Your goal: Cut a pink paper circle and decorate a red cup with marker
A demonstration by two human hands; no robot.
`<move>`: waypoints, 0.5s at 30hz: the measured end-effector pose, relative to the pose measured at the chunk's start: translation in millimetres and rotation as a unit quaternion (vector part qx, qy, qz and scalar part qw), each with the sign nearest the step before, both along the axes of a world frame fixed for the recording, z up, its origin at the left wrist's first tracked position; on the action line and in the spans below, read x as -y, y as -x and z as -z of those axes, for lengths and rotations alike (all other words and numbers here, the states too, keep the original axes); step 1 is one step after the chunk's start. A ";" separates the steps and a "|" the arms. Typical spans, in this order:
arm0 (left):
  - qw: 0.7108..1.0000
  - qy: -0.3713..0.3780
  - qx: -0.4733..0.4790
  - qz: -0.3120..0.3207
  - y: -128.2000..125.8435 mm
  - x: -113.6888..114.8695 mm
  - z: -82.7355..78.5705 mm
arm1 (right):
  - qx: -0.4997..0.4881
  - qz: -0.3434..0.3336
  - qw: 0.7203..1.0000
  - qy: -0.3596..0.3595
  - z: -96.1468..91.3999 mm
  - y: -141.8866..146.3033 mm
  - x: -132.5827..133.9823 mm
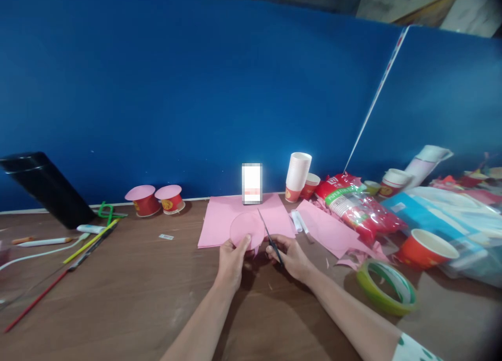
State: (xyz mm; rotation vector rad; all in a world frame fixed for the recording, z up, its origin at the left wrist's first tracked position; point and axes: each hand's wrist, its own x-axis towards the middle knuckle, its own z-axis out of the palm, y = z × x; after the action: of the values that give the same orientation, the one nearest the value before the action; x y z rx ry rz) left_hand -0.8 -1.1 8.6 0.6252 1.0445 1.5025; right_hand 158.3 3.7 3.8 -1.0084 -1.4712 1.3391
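Observation:
My left hand (234,259) is closed on a round piece of pink paper (247,226), its thumb lying over the lower part of the disc. Black-handled scissors (276,252) are gripped in my right hand (289,255), their thin blade pointing up and away along the disc's right edge. A small strip of pink paper hangs below the disc, between my hands. Behind them lies a stack of pink sheets (215,220), with a phone-like upright screen (251,183), blurred out, at its back edge.
Two red cups with pink paper tops (146,206) stand left, near a black bottle (50,191). Right are stacked paper cups (298,175), a red cup package (349,201), pink scraps (329,227), a tape roll (386,288) and a tilted red cup (427,250). A blue partition (196,89) rises behind.

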 end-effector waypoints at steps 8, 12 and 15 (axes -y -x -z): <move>1.000 0.009 -0.003 -0.003 -0.8 -0.1 0.0 | 0.008 0.008 1.000 -0.005 -1.3 0.6 0.7; 1.000 0.010 -0.003 -0.003 -1.2 -0.2 0.1 | 0.019 0.012 1.000 -0.011 -3.7 0.7 1.6; 1.000 0.007 -0.004 0.002 -0.9 0.2 0.6 | 0.023 0.014 1.000 -0.006 -3.9 0.6 1.2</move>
State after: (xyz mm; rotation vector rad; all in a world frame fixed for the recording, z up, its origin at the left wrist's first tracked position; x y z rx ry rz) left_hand 0.1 -1.4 8.0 0.6235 1.0594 1.4894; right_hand 157.7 2.5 7.7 -1.0539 -1.4920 1.2943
